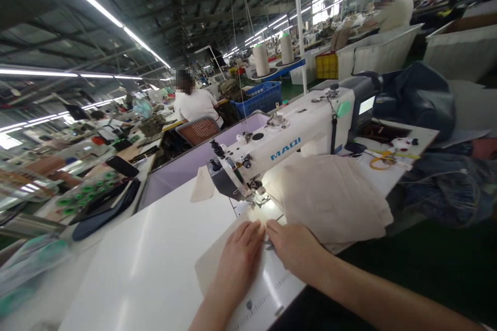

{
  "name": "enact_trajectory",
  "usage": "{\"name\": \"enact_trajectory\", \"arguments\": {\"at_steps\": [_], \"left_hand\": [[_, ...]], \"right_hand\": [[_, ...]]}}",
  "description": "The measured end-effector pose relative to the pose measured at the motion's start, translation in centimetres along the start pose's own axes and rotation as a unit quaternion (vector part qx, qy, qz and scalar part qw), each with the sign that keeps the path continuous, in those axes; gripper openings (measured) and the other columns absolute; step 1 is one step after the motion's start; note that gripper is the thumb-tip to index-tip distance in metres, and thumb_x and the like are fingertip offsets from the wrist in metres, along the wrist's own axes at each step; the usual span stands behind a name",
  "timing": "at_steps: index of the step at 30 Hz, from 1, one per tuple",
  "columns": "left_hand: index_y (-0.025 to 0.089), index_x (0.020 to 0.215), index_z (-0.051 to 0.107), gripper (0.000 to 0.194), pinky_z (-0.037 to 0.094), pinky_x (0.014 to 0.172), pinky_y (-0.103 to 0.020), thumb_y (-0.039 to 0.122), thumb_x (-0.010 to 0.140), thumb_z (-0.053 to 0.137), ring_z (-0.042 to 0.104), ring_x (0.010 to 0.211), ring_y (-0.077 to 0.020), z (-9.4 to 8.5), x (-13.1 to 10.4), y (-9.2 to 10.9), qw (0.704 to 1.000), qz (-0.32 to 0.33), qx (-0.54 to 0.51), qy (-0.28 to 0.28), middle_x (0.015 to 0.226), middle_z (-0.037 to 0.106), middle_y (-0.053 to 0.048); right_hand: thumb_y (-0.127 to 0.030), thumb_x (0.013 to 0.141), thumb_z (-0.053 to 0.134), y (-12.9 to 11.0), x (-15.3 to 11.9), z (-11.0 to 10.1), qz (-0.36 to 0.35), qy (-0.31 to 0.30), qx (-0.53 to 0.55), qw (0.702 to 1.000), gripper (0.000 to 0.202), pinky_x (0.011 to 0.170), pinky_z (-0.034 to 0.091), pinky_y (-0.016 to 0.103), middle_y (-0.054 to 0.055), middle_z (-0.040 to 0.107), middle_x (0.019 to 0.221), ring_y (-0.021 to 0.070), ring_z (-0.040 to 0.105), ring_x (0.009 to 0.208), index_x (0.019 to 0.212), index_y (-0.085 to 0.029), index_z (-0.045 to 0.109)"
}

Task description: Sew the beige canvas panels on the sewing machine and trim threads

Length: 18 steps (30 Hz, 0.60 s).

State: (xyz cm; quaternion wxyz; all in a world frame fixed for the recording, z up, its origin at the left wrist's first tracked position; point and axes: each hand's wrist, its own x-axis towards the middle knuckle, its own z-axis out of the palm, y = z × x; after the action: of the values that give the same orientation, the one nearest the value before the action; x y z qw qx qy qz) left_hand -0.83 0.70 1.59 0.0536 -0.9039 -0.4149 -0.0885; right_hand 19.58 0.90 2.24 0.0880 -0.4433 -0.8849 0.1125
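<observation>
A small beige fabric piece (209, 257) lies on the white sewing table, its far end at the presser foot of a white sewing machine (287, 139). On top of this piece, my left hand (244, 245) has its fingers drawn together, gripping the cloth just in front of the lit needle area (261, 207). My right hand (295, 248) pinches the cloth's right edge, fingertips almost touching those of the left. Folded beige fabric (330, 196) is heaped beside my right hand, under the machine arm. Another small beige piece (202, 184) rests left of the machine head.
Scissors with orange handles (382, 160) and small tools lie on the table's right end. Thread cones (261, 59) stand behind the machine. A blue basket (259, 99) and a seated co-worker in white (196, 103) are farther back. Denim (450, 186) hangs at the right.
</observation>
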Motion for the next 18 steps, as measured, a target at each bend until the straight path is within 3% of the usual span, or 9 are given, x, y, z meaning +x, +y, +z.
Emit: {"name": "enact_trajectory", "arguments": {"at_steps": [8, 18], "left_hand": [[0.021, 0.14, 0.056, 0.04, 0.059, 0.098, -0.045, 0.024, 0.102, 0.044, 0.063, 0.122, -0.0296, 0.0, -0.3, 0.7, 1.0, 0.019, -0.007, 0.012, 0.137, 0.064, -0.011], [0.022, 0.135, 0.06, 0.038, 0.058, 0.099, -0.043, 0.026, 0.101, 0.044, 0.064, 0.12, -0.0265, -0.6, 0.6, -0.2, 1.0, 0.009, -0.012, 0.006, 0.132, 0.067, -0.01]], "right_hand": [[-0.001, 0.09, 0.048, 0.4, 0.0, 0.3, -0.026, -0.01, -0.034, 0.999, 0.031, 0.056, 0.053, 0.029, 0.01, 0.068, 0.106, 0.0204, 0.07, 0.072, 0.114, -0.014, 0.064], [-0.006, 0.094, 0.048, 0.7, 1.4, -0.5, -0.011, -0.024, -0.024, 0.999, 0.023, 0.06, 0.052, 0.029, 0.008, 0.069, 0.102, 0.0213, 0.07, 0.075, 0.106, -0.016, 0.065]]}}
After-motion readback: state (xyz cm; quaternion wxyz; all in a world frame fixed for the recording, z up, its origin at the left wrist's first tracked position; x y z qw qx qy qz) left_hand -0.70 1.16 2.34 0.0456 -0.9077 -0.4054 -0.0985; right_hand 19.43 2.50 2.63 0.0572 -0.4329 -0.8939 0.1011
